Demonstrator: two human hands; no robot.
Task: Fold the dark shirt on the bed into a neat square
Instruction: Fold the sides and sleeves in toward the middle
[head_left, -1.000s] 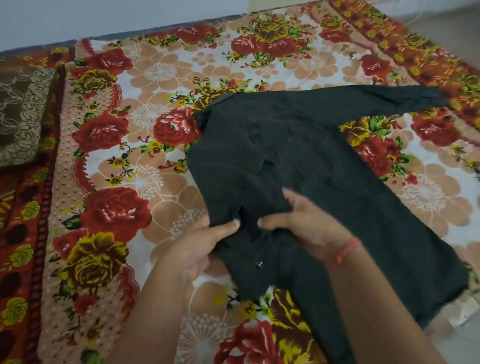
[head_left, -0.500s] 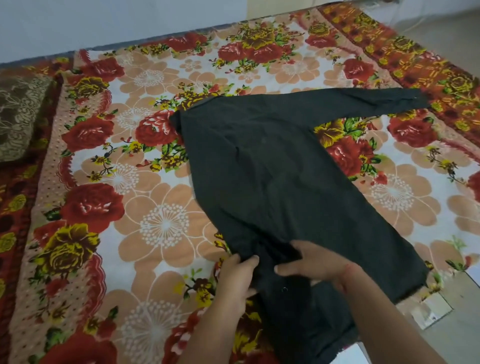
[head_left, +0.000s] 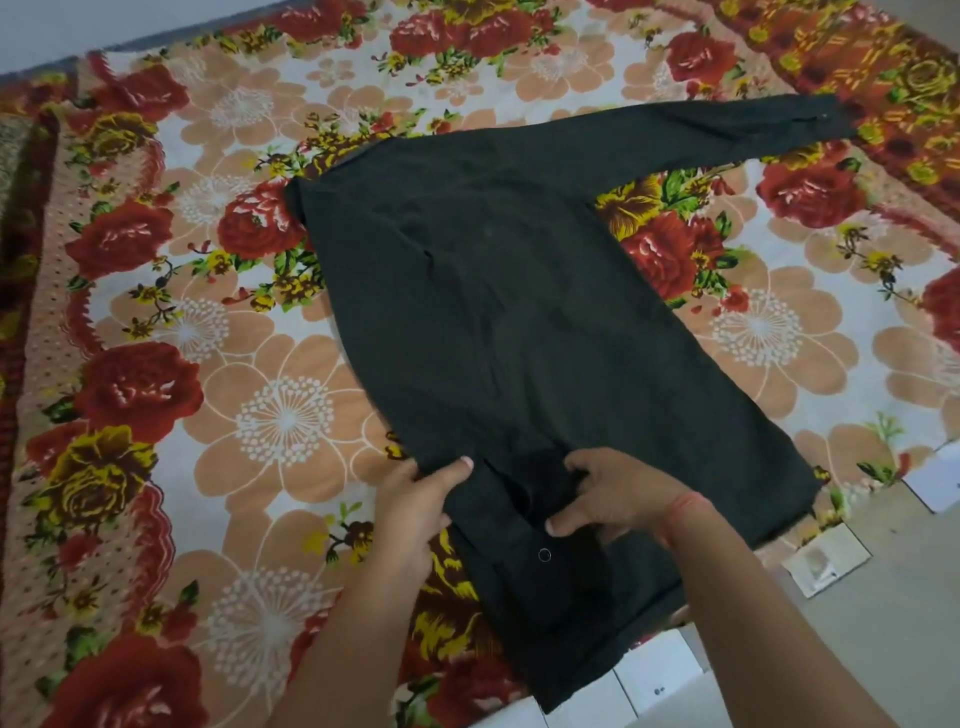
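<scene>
Head view: bed (head_left: 260, 415) covered by a floral blanket (head_left: 156, 322). The dark shirt (head_left: 519, 312) lay spread across it, one sleeve (head_left: 727, 130) reaching far right. Your left hand (head_left: 421, 499) gripped its near-left edge, fingers closed on cloth; your right hand (head_left: 618, 493) pinched fabric just beside it.

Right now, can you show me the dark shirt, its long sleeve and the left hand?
dark shirt (head_left: 519, 322): head view, middle of its flat body.
long sleeve (head_left: 727, 135): head view, halfway along the stretched-out sleeve.
left hand (head_left: 415, 499): head view, back of the hand, gripping the shirt's edge.
</scene>
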